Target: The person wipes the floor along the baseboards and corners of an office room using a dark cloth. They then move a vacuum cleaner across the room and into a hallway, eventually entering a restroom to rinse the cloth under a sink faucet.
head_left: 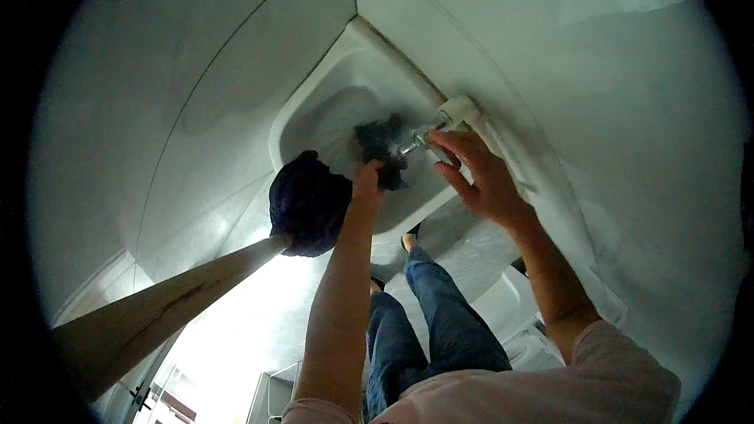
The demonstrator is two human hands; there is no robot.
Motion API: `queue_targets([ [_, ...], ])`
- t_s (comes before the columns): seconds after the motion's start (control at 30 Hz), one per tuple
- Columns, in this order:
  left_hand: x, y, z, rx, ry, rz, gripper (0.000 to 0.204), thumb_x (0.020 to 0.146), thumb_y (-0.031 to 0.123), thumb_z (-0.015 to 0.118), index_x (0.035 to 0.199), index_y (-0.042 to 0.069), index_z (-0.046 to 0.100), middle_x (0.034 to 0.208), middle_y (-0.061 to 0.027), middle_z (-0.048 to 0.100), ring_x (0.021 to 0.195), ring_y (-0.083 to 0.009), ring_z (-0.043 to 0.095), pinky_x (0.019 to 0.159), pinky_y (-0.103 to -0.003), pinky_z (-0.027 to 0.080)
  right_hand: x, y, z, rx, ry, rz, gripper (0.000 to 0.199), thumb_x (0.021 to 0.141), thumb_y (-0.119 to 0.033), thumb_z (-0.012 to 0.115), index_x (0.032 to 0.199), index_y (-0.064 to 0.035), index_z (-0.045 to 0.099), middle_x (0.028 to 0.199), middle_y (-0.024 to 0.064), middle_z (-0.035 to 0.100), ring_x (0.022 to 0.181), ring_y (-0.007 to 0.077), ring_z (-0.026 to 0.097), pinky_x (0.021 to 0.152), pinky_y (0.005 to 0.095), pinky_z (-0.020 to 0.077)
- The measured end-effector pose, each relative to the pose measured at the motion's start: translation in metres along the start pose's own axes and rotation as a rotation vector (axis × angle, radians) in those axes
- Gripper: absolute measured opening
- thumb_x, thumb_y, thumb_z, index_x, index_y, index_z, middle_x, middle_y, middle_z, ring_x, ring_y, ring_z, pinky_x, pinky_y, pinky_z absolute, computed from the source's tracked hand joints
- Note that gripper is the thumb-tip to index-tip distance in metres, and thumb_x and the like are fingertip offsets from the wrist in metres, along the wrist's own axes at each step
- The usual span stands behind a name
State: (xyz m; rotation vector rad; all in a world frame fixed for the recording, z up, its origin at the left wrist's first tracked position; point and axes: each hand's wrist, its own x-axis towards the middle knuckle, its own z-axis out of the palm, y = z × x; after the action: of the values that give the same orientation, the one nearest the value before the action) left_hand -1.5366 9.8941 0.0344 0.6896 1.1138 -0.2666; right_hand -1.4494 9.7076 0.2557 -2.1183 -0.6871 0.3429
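My left hand point(367, 180) is closed on a dark, wet-looking cloth point(379, 141) inside the white sink point(281, 122). Just above the cloth is the spout of a metal tap point(415, 141), which comes from the wall side on the right. The fingers of my right hand point(475, 169) are bent around the tap's handle, with the index finger touching it. Left of my left forearm, a dark mop head point(309, 204) rests at the sink's near-left rim. Its thick wooden handle point(188, 290) runs toward the lower left.
Pale wall panels point(212, 94) meet in a corner behind the sink. A white pipe point(503, 149) runs along the right wall beside the tap. My jeans-clad legs point(440, 306) stand close in front of the sink. Bright light falls on the floor at the lower left.
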Motion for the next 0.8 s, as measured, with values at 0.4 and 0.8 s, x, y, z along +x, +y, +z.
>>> queue_targets([
  [0.4, -0.072, 0.052, 0.031, -0.170, -0.315, -0.085, 0.032, 0.083, 0.031, 0.063, 0.104, 0.007, 0.059, 0.094, -0.0080, 0.064, 0.087, -0.0257, 0.062, 0.079, -0.040, 0.050, -0.051, 0.183, 0.212, 1.519, 0.162, 0.920, 0.045, 0.094, -0.035, 0.055, 0.129, -0.0086, 0.048, 0.120, 0.0055, 0.056, 0.108, 0.0182, 0.056, 0.088, 0.0355, 0.0504],
  [0.8, 0.025, 0.002, 0.043, 1.088, 0.225, 1.036, 0.051, 0.080, 0.046, 0.066, 0.107, 0.003, 0.063, 0.110, -0.0229, 0.062, 0.097, -0.0372, 0.061, 0.082, -0.043, 0.049, -0.009, 0.228, 0.253, 1.471, -0.012, 0.609, 0.048, 0.093, -0.035, 0.057, 0.133, -0.0132, 0.045, 0.123, 0.0054, 0.056, 0.107, 0.0184, 0.058, 0.086, 0.0352, 0.0507],
])
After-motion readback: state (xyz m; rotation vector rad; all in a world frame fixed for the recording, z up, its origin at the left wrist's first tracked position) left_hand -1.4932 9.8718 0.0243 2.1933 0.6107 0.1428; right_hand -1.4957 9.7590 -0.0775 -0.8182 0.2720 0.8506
